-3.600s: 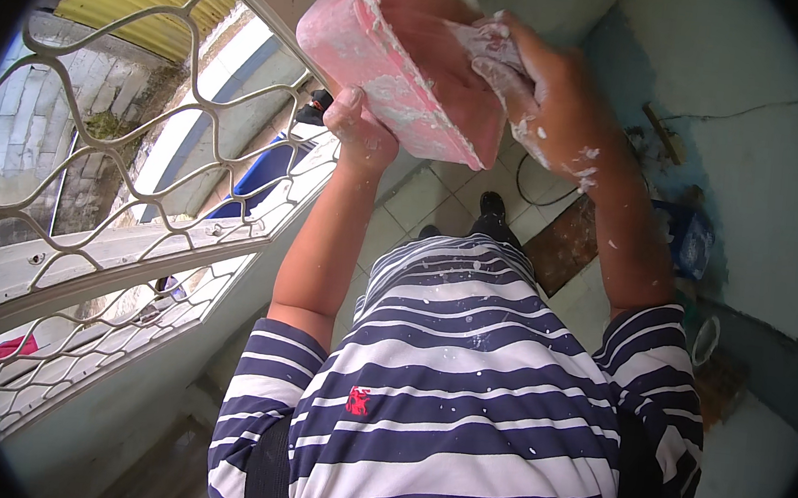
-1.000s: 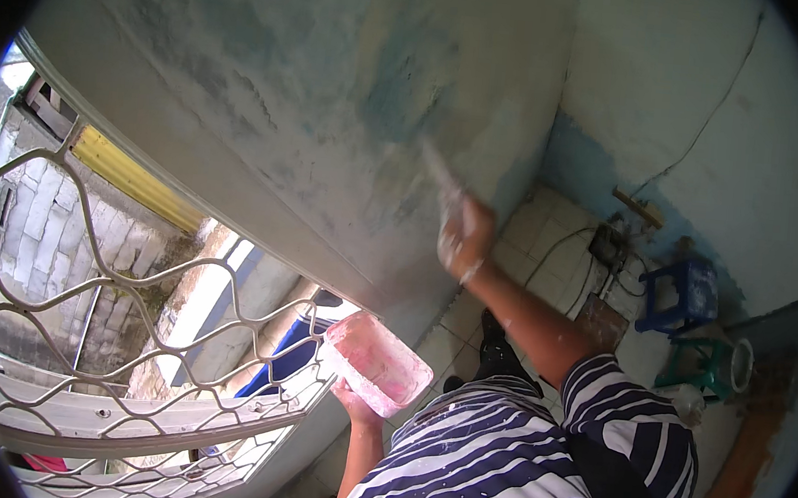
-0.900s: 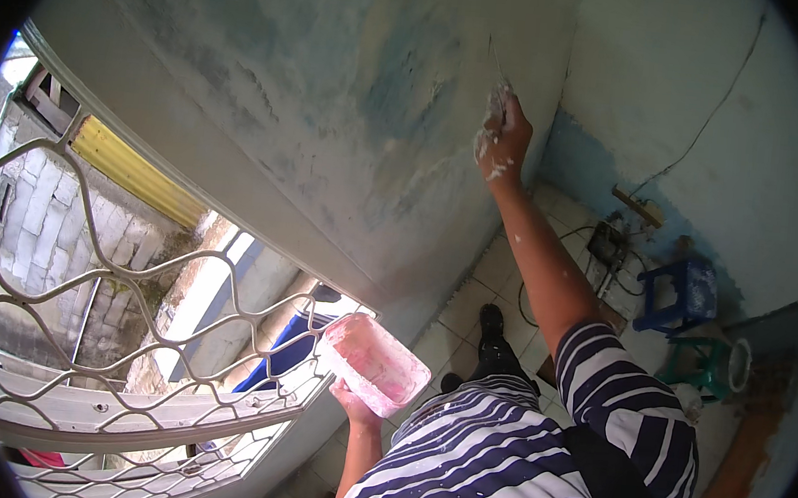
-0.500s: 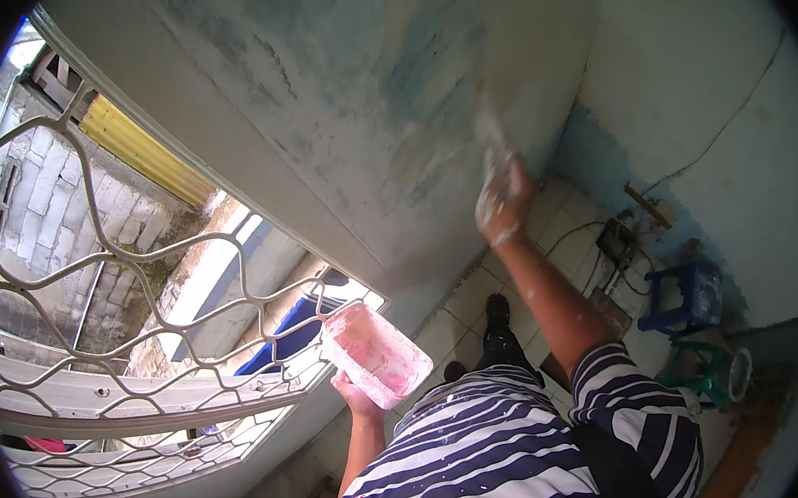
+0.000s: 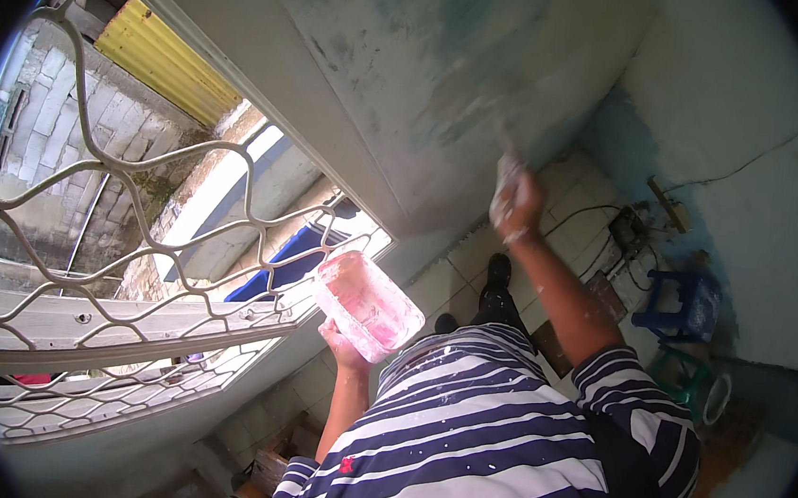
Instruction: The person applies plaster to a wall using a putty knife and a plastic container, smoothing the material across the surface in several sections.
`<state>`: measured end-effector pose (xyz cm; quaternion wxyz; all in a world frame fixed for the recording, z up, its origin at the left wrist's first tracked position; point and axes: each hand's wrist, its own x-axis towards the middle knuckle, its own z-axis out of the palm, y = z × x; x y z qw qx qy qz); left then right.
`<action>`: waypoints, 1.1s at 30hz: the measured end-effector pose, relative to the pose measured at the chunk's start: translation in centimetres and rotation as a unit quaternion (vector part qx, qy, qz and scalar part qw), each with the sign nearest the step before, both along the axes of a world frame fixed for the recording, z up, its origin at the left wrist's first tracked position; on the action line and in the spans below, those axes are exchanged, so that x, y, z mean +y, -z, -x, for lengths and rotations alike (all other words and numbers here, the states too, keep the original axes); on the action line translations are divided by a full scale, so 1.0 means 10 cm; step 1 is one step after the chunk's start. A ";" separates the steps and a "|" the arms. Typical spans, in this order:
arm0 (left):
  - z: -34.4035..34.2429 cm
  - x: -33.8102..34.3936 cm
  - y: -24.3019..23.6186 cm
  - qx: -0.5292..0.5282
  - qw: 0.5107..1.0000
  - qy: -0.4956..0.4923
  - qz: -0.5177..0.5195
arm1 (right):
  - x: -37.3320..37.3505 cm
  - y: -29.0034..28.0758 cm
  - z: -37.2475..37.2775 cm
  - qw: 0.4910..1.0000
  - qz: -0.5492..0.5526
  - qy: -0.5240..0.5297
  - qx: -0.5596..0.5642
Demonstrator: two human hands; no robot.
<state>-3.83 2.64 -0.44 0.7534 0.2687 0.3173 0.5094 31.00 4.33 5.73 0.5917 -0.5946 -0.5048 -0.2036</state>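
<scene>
My left hand (image 5: 344, 350) grips a pink plastic tub (image 5: 393, 320) smeared with white paste, low beside the window grille. My right hand (image 5: 519, 203), coated in white paste and blurred, is closed round a pale, thin-bladed scraper (image 5: 504, 137) held up at the wall (image 5: 413, 89), whose surface is patchy white and blue-grey. The blade is too blurred to tell whether it touches the wall.
On the left is a white metal grille (image 5: 121, 166) over a window, with a yellow corrugated sheet (image 5: 164, 60) outside. At right stand a blue stool (image 5: 683, 307), a green stool (image 5: 672, 377), cables (image 5: 597, 259) and a wooden piece (image 5: 669, 204) near the wall.
Since the first frame, the tub has moved down and my right hand has left it for the wall. The scraper has been sweeping there, and my view has shifted slightly.
</scene>
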 end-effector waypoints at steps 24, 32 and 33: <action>-0.17 0.03 -0.02 -0.023 0.999 0.005 0.038 | 0.65 -0.23 0.26 0.994 0.084 0.006 0.075; -0.09 -0.02 0.00 -0.009 0.999 -0.024 0.030 | 0.35 -0.64 -0.55 0.964 -0.064 -0.022 0.257; -0.08 -0.01 0.01 -0.016 0.999 -0.015 0.050 | 0.40 -0.94 -0.85 0.951 -0.064 -0.009 0.303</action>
